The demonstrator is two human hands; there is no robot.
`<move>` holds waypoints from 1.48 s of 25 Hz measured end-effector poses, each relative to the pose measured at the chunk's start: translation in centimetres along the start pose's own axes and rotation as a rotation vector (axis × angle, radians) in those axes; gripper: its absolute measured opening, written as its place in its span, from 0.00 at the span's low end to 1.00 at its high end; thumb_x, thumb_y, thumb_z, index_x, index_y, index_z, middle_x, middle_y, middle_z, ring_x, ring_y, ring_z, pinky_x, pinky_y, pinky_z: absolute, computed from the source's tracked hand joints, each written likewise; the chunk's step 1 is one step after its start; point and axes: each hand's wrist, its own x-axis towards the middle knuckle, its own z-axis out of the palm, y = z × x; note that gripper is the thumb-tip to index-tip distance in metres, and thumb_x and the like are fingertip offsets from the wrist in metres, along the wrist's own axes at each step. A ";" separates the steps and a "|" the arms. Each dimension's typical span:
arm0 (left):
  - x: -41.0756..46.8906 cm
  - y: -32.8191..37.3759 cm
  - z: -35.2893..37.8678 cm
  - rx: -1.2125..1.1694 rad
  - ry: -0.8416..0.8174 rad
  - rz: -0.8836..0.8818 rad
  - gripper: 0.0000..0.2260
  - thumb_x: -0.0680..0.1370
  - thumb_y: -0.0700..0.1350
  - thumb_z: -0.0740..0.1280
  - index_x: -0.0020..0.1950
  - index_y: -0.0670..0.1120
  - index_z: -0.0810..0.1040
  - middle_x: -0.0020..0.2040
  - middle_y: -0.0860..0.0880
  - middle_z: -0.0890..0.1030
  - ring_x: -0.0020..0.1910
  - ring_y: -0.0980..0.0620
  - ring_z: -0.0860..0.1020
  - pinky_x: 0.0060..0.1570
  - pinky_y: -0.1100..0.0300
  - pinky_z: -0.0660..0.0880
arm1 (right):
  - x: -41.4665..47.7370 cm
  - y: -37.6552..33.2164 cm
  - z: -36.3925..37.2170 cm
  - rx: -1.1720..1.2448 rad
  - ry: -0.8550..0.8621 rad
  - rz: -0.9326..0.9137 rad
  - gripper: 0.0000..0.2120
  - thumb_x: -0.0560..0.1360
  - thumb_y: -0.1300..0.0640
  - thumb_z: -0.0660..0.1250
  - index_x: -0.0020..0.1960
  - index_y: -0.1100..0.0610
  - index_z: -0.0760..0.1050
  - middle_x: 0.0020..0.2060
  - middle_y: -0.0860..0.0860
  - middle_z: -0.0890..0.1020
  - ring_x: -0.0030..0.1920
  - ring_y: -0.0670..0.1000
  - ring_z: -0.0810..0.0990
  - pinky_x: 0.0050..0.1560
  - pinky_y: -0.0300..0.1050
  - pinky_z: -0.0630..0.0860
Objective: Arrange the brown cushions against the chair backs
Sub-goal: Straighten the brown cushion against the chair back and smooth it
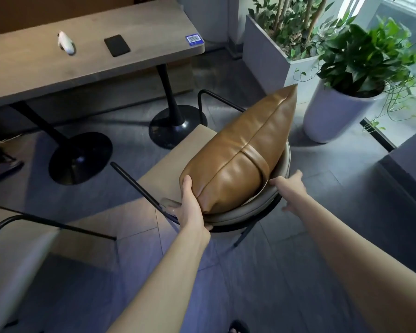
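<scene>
A brown leather cushion (245, 150) stands on edge on a chair's beige seat (175, 162), leaning against the curved grey chair back (247, 210) nearest me. My left hand (190, 207) grips the cushion's near left corner, thumb on its front face. My right hand (289, 188) rests on the top of the chair back at the cushion's right side, fingers curled over the rim; whether it touches the cushion is unclear.
A second chair (17, 255) sits at the lower left. A long wooden table (82, 58) with black pedestal bases carries a white device (66, 43) and a black phone (117, 45). Potted plants (360, 68) in white planters stand at the right.
</scene>
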 end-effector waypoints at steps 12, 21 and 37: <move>2.9 3.9 1.2 0.042 0.015 0.053 0.42 0.71 0.70 0.72 0.78 0.50 0.65 0.70 0.45 0.76 0.66 0.39 0.76 0.64 0.34 0.75 | 3.0 -0.6 2.0 0.187 -0.271 0.027 0.23 0.75 0.51 0.71 0.67 0.49 0.69 0.64 0.56 0.78 0.53 0.69 0.82 0.31 0.57 0.84; 8.3 10.8 1.9 0.132 -0.027 0.089 0.46 0.67 0.69 0.76 0.79 0.51 0.66 0.67 0.41 0.78 0.59 0.37 0.80 0.52 0.38 0.81 | 3.5 -3.4 6.3 0.331 -0.305 0.009 0.26 0.76 0.51 0.72 0.70 0.47 0.67 0.64 0.51 0.78 0.59 0.63 0.82 0.40 0.69 0.83; 20.2 26.2 1.3 0.206 -0.103 0.151 0.47 0.52 0.69 0.80 0.69 0.56 0.78 0.59 0.43 0.85 0.54 0.35 0.84 0.52 0.27 0.78 | 3.2 -11.6 19.2 0.343 -0.278 -0.009 0.48 0.72 0.41 0.75 0.80 0.44 0.48 0.73 0.48 0.68 0.66 0.58 0.76 0.48 0.56 0.86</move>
